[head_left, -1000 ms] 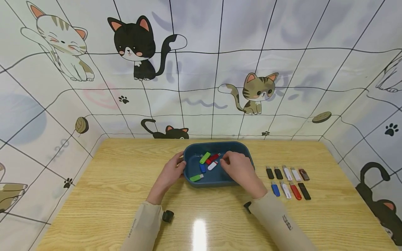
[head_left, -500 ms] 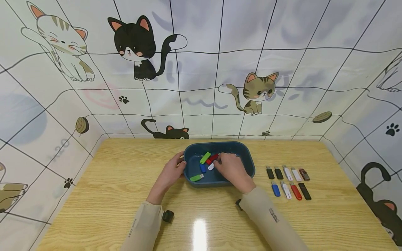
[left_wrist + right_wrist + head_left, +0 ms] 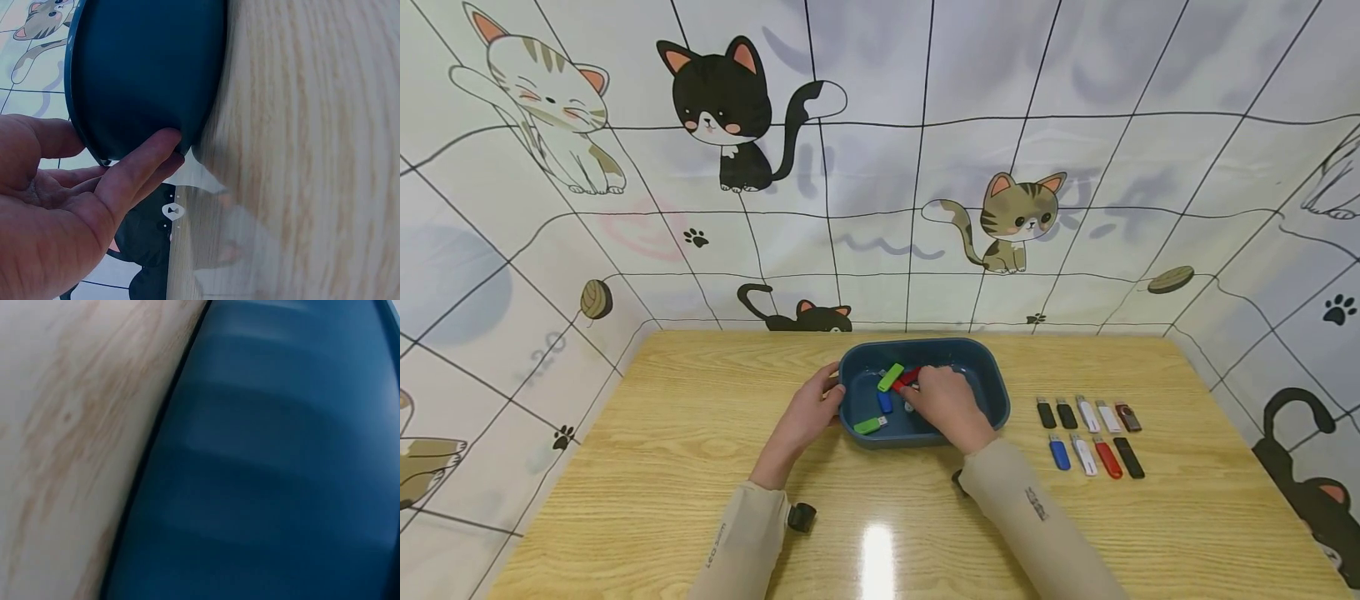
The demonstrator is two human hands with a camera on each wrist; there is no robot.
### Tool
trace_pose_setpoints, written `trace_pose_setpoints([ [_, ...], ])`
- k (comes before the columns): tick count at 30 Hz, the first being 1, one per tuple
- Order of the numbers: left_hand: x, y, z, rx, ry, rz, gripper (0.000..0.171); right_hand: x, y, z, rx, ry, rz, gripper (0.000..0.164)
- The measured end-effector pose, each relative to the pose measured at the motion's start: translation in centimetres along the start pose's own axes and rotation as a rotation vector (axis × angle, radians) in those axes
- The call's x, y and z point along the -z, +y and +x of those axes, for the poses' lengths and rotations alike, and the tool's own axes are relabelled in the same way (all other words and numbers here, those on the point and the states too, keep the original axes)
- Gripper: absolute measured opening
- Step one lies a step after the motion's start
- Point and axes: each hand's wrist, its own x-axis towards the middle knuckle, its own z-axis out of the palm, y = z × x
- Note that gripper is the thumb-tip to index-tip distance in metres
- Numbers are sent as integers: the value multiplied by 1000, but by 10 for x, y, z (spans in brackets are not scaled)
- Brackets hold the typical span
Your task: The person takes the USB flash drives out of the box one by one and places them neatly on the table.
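Observation:
A dark blue plastic basin point(image 3: 932, 435) stands on the table with several USB flash drives in it. My left hand point(image 3: 808, 408) holds its left end, thumb at the rim and fingers against the outer wall, as the left wrist view point(image 3: 75, 206) also shows. My right hand point(image 3: 949, 402) reaches inside, its thumb and fingers pinching a white USB flash drive point(image 3: 909, 407) that they mostly cover. Around it lie red drives point(image 3: 911, 377), a light green one point(image 3: 891, 377), a blue one point(image 3: 884, 403) and another green one point(image 3: 870, 426). The right wrist view has only basin and tabletop.
Right of the basin, several USB flash drives lie in two rows, among them a black one point(image 3: 1128, 457), a red one point(image 3: 1107, 459) and a blue one point(image 3: 1059, 452). A cat-patterned cloth point(image 3: 880, 208) rises behind the wooden table point(image 3: 700, 400).
My right hand has moved left and down within the basin, over the white flash drive, which now shows only in part at a changed angle. The left hand stays on the basin.

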Motion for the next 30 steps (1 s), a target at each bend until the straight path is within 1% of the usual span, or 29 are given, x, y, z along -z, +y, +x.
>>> trace_pose_setpoints([
  [5, 0, 0, 0, 1, 2, 5, 51, -3, -2, 3, -17, 3, -44, 44],
  [9, -1, 1, 0, -1, 3, 11, 51, -5, -4, 5, -13, 20, -78, 37],
  [12, -1, 0, 1, -2, 3, 14, 52, -6, -5, 6, -9, 20, -84, 31],
  [18, -1, 1, 0, -4, 1, 20, 52, -5, -4, 5, 29, 35, -94, 19],
  [21, -1, 2, 0, -5, 5, 23, 52, -5, -4, 5, 39, 28, -92, 15],
  [27, -1, 2, 0, 2, 13, 36, 52, -6, -4, 7, 67, 37, -105, 14],
  [30, -1, 2, -1, -3, 9, 35, 51, -6, -2, 6, 83, 42, -93, 21],
])
